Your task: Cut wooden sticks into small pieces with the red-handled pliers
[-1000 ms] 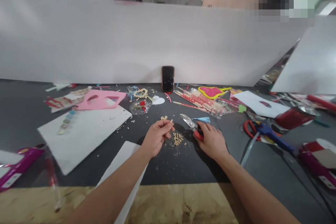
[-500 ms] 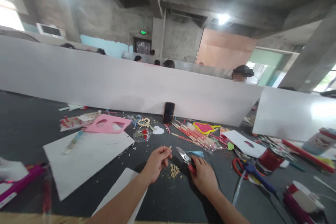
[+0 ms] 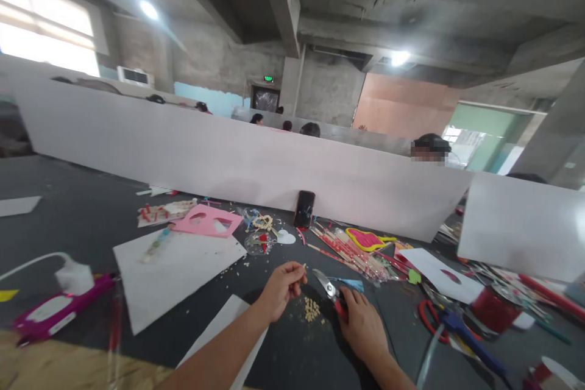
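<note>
My left hand (image 3: 282, 291) is closed in a pinch over the dark table. A tiny pale piece (image 3: 304, 266) shows at its fingertips; its kind is too small to make out. My right hand (image 3: 364, 324) is wrapped around the red handles of pruning shears (image 3: 328, 286). Their blades point up and left toward my left fingertips, a short gap away. Below and between the hands lies a small heap of cut beige bits (image 3: 312, 309). A blue flat piece (image 3: 350, 284) rests just beyond the shears.
A phone (image 3: 304, 209) leans against the white partition (image 3: 237, 155). Red-patterned sticks (image 3: 340, 250) and a pink-yellow piece (image 3: 365, 239) lie right of it. White paper (image 3: 178, 268), a pink cutout (image 3: 208, 219) and a purple glue gun (image 3: 64, 308) are left; blue-handled pliers (image 3: 461, 329) are right.
The view has tilted up and turned left, so everything appears lower and further right. My left hand stays pinched and my right hand keeps the shears.
</note>
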`<action>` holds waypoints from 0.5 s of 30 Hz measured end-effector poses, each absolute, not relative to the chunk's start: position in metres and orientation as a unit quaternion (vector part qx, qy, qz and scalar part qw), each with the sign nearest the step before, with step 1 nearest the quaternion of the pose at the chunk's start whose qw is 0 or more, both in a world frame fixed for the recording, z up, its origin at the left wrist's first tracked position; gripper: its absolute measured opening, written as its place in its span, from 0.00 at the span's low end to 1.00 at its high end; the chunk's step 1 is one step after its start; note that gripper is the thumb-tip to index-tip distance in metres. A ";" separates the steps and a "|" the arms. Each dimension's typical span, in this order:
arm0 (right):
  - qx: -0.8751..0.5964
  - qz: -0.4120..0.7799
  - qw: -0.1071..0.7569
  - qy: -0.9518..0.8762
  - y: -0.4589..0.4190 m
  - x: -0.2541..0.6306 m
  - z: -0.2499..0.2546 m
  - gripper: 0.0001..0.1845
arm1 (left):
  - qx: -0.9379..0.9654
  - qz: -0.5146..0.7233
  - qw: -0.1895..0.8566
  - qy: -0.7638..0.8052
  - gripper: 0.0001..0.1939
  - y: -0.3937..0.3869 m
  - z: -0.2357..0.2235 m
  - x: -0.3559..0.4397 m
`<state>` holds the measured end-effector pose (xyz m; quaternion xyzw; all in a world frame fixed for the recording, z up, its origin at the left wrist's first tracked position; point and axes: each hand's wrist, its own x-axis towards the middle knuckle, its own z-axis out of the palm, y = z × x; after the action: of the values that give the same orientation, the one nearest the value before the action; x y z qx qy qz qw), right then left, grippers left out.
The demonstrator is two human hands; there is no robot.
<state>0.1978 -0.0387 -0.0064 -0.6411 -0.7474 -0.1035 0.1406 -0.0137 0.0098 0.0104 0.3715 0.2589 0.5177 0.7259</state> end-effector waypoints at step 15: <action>-0.651 -0.096 0.143 -0.739 -0.043 0.195 -0.004 0.18 | 0.388 0.492 0.744 0.233 0.09 0.001 0.015 -0.013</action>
<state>0.1947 -0.0429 -0.0038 -0.6507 -0.7395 -0.0962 0.1431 -0.0134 0.0012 0.0149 0.3875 0.2325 0.4921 0.7441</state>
